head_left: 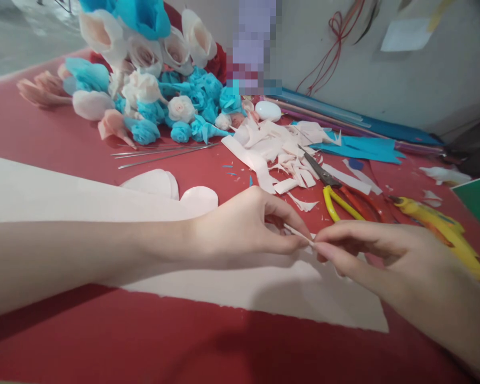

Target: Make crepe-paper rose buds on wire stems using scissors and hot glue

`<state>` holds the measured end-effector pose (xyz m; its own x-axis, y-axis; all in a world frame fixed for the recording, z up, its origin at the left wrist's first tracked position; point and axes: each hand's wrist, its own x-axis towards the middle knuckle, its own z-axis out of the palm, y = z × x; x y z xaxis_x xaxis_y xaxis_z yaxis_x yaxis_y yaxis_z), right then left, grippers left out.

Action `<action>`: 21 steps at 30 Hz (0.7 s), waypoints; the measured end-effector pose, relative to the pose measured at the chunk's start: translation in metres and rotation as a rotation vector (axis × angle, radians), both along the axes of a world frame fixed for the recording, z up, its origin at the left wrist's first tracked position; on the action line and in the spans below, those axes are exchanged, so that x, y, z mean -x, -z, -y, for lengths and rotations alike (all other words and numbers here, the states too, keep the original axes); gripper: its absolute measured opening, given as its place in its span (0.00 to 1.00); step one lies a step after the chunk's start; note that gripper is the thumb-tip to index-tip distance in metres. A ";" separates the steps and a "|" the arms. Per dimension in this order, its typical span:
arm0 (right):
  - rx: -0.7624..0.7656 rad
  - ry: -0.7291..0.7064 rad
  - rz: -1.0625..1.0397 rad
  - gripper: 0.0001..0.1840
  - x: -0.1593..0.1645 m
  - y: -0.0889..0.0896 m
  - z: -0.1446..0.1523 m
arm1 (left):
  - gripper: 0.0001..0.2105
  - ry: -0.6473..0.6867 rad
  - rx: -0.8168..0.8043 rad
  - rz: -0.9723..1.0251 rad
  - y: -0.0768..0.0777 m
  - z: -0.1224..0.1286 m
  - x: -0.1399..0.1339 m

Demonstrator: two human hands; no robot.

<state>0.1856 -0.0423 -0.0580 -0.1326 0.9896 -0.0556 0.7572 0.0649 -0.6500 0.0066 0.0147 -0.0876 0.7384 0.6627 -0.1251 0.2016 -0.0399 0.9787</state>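
And here are both hands, nearly fingertip to fingertip over the pale sheet (224, 292)! The left forearm comes in from the left edge, almost level, the left hand (246, 229) turned with its knuckles up, its fingers curled over and aimed right, slightly down. Across from it, the right hand (404, 253) reaches from the lower right corner, pointing left and up, thumb below forefinger.

Both sets of fingers are closed in a fine pinch, and between them is the strip (296, 231), thin and pale! It's out in front of the person, just above the sheet, its long axis slanting from upper left, inside the left hand's curl, down to the right, where the right thumb and forefinger nip its end. The other end is lost in the left hand, so I can't tell its full length.

Beyond the hands on the red table (160, 341), the scissors (330, 180) point away and left, blades toward the scraps (260, 144), and the yellow glue gun (444, 220) sits just behind the right hand.
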 end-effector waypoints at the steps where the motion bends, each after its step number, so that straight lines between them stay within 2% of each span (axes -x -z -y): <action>1: -0.004 0.022 -0.017 0.05 0.001 0.001 0.001 | 0.06 -0.002 -0.005 -0.001 0.000 0.000 0.000; 7: -0.003 0.072 -0.017 0.05 0.002 0.003 0.004 | 0.06 -0.007 -0.014 -0.003 0.000 0.000 0.001; 14: 0.029 -0.098 0.066 0.06 -0.004 -0.004 -0.002 | 0.06 -0.023 -0.014 0.042 0.002 0.000 -0.001; 17: 0.068 -0.005 0.056 0.07 -0.004 -0.009 0.000 | 0.04 -0.056 0.014 0.066 0.002 -0.001 0.000; 21: 0.224 0.169 -0.041 0.10 -0.002 -0.018 0.002 | 0.04 -0.111 0.054 0.076 0.000 -0.001 0.000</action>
<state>0.1877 -0.0441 -0.0404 0.0270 0.9614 -0.2739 0.7177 -0.2094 -0.6642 0.0066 0.0156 -0.0873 0.6696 0.7346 -0.1095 0.1272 0.0318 0.9914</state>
